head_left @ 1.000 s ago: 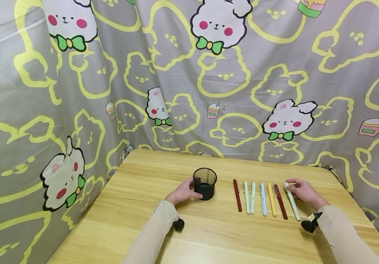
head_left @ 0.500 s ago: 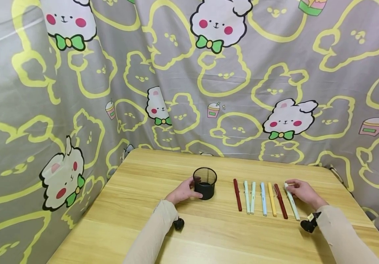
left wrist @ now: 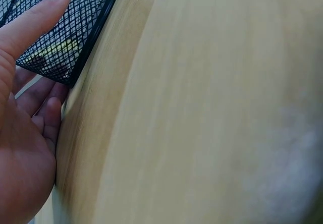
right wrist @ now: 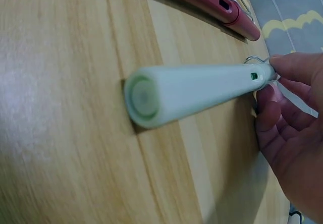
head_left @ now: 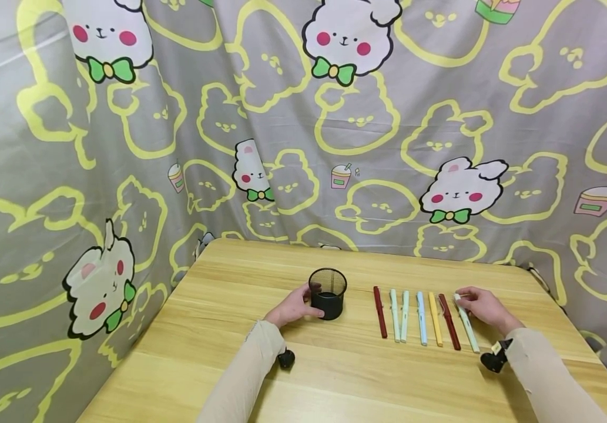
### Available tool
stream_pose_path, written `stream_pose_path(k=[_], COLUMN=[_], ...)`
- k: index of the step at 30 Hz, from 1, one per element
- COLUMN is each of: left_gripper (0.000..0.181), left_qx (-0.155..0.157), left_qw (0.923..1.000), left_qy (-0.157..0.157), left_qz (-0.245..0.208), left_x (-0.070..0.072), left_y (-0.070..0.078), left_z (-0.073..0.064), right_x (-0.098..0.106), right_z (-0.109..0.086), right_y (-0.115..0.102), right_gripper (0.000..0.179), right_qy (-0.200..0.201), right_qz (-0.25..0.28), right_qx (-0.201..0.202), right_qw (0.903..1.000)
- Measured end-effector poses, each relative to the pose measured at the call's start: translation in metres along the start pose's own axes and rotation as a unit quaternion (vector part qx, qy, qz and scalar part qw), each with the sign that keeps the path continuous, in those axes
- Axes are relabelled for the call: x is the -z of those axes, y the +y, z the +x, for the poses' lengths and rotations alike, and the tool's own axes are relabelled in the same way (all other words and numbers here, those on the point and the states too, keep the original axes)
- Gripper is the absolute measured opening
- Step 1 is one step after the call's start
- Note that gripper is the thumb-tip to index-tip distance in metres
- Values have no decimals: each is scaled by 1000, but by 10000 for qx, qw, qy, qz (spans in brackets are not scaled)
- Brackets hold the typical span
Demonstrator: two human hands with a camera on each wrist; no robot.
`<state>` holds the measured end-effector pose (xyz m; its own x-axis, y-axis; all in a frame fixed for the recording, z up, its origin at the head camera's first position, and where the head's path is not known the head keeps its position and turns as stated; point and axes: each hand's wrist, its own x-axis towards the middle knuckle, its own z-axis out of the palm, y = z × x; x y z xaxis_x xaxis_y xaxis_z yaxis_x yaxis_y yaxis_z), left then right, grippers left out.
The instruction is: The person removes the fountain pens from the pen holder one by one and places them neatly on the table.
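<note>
My left hand [head_left: 295, 306] holds a black mesh pen holder [head_left: 328, 304] standing upright on the table. In the left wrist view the thumb lies along the near side of the mesh, with the other fingers behind and below it. On the right, my right hand [head_left: 485, 308] pinches the capped end of a pale green pen [head_left: 468, 326], the rightmost of the row. The right wrist view shows thumb and fingertips at its clip end; the far end points toward the camera, close to the tabletop. Just left of this pen lies a dark red pen [head_left: 449, 322].
More pens lie side by side between the hands: a yellow pen [head_left: 435, 320], a light blue pen [head_left: 422, 318], two pale green ones and another dark red pen [head_left: 380, 312]. The wooden table [head_left: 335, 382] ends at a patterned curtain [head_left: 377, 147] behind and to the left.
The pale green pen in my right hand has shifted very slightly left, toward the dark red pen. My left hand and the pen holder stay in place.
</note>
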<state>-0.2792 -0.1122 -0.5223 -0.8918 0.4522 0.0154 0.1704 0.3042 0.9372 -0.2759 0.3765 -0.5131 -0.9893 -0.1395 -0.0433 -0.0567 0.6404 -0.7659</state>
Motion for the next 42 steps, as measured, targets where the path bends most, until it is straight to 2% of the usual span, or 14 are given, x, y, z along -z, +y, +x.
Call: stream_pose_path(k=[12,27,32,38,42], left_gripper=[72,78,81,84,87], left_qx=[-21,-151,-145,9,201], left_qw=[9999,9996,9997,9998,9995], left_qy=[-21,-227,-187,-194,-97], left_qz=[-127,-61,-48,-13,244], left_x=[-2,-3,-1,6,15], left_y=[-1,-3,-4,-2,5], left_z=[0,2,0,-8,-20], right_x=[-1,-2,-3,-5,-5], right_z=[-4,-17,-25,-35,-43], right_y=[-3,-7,-14,-23,-31], right_gripper=[34,40,44,50,54], right_qy=[18,91,158,360,469], right_qz=[-484,-388,-368,-812,-1131], right_qx=[187,-30,-78,118,391], right_qw=[9987,9992,9992,9960,9917])
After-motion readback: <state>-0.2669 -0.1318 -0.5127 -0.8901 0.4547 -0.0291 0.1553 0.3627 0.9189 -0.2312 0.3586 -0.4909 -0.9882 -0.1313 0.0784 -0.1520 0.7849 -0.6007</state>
